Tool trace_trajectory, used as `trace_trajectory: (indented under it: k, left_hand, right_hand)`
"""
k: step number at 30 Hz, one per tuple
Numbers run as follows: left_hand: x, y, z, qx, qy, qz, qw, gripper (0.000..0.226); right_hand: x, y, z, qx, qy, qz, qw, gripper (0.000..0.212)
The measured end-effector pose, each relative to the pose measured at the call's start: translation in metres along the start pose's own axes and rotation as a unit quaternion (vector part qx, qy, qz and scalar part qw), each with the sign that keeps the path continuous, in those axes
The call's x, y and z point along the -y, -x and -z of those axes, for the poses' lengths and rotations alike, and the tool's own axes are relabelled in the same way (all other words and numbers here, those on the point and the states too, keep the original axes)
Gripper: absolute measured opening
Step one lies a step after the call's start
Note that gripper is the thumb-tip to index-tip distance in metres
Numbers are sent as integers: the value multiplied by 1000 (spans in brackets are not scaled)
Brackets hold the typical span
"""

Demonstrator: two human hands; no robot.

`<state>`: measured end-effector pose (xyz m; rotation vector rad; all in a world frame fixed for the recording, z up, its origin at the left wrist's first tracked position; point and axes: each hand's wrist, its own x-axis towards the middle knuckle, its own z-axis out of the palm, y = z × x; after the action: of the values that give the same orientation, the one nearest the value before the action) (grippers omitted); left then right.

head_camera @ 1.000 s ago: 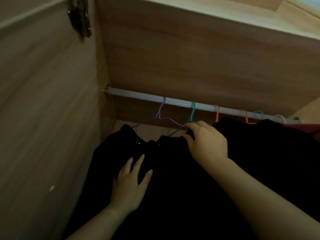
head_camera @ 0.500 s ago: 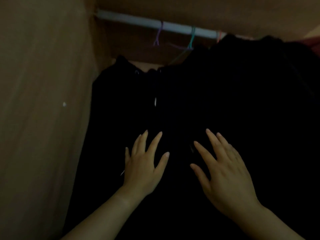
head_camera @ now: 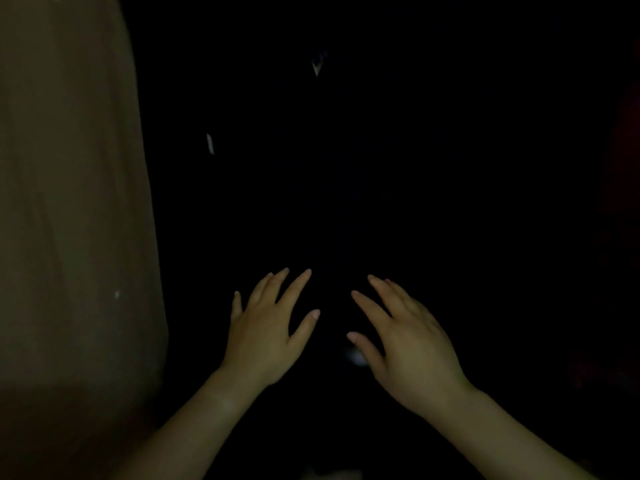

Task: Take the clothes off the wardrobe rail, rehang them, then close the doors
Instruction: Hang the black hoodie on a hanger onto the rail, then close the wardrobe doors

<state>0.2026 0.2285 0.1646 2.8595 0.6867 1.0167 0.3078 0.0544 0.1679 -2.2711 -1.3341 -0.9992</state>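
Black hanging clothes [head_camera: 363, 174] fill nearly the whole dark view, with two small pale cord tips showing on the cloth higher up. My left hand [head_camera: 268, 332] lies flat on the black cloth with its fingers spread and straight. My right hand [head_camera: 407, 344] lies beside it to the right, fingers also straight and spread on the cloth. Neither hand holds anything. The rail and the hangers are out of sight above the frame.
The wooden left side wall of the wardrobe [head_camera: 69, 202] stands close along the left edge. A faint dark red garment [head_camera: 620, 209] shows at the far right. Everything else is too dark to tell.
The view has dropped from the rail down the clothes. My right hand let go of the hanger by the rail, and both hands slid down the black cloth, fingers spread.
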Motion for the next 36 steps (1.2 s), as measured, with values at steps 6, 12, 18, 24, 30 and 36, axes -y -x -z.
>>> trace_trajectory:
  k: [6, 12, 18, 24, 30, 36]
  left_hand:
    - [-43, 156, -5, 73, -8, 94, 993, 72]
    - [-82, 314, 1, 106, -39, 172, 979, 59]
    - [-107, 427, 19, 164, -56, 262, 949, 57]
    - [-105, 508, 58, 165, -49, 304, 937, 56]
    - [-93, 590, 107, 167, -40, 271, 947, 49]
    - [-62, 663, 171, 190, -31, 216, 957, 52]
  right_hand:
    - [8, 123, 10, 110, -133, 14, 985, 55]
    - [28, 242, 21, 177, -171, 33, 969, 52]
    - [64, 340, 34, 259, -248, 1, 933, 57]
    - [114, 388, 63, 299, -242, 29, 923, 56]
    - [182, 429, 107, 285, -221, 46, 932, 54]
    - [266, 464, 162, 281, -252, 13, 926, 65]
